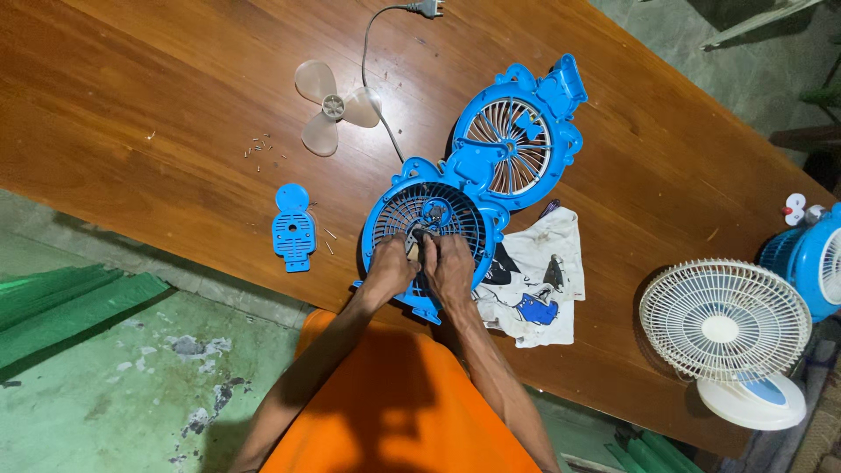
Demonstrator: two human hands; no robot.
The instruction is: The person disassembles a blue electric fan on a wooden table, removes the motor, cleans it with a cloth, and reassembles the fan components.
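Two hands work at the middle of a blue fan housing lying flat near the wooden table's front edge. Farthest left lies a small blue cover plate, with loose screws and a pale three-blade propeller beyond it. The left hand and right hand rest side by side on the grille, fingers curled around a small metal part at its hub. Right of them lie a second blue grille, a stained cloth and a white desk fan.

Blue fan housing lies flat near the desk's near edge; round slatted grille faces up; small motor part sits at its centre.
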